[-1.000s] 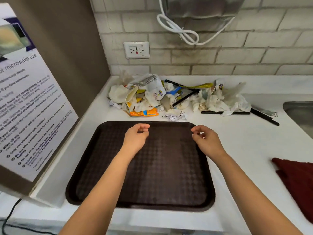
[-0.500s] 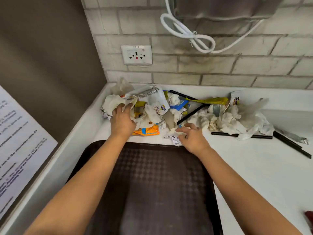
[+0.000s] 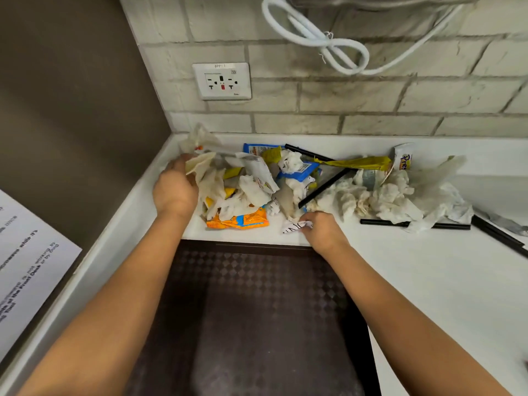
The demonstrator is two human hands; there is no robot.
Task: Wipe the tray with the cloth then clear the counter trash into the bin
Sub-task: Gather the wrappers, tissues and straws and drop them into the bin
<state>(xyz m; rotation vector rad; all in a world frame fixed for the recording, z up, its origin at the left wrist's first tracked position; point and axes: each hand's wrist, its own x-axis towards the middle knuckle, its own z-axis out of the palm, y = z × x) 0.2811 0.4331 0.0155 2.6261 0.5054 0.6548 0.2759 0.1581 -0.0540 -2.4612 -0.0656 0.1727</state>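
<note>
A dark brown tray lies on the white counter between my forearms. Behind it a heap of trash spreads along the wall: crumpled white napkins, an orange wrapper, blue and yellow packets, black straws. My left hand grips crumpled white paper at the heap's left end. My right hand pinches a small printed paper scrap at the heap's front edge, just behind the tray. The cloth and the bin are out of view.
A brown side panel with a printed notice stands on the left. A wall socket sits on the brick wall, and a looped white cable hangs above. More black straws lie at the right.
Both hands moved forward from over the tray into the trash heap. My left hand closed on the white paper at the left and my right hand took the printed scrap. The view moved closer.
</note>
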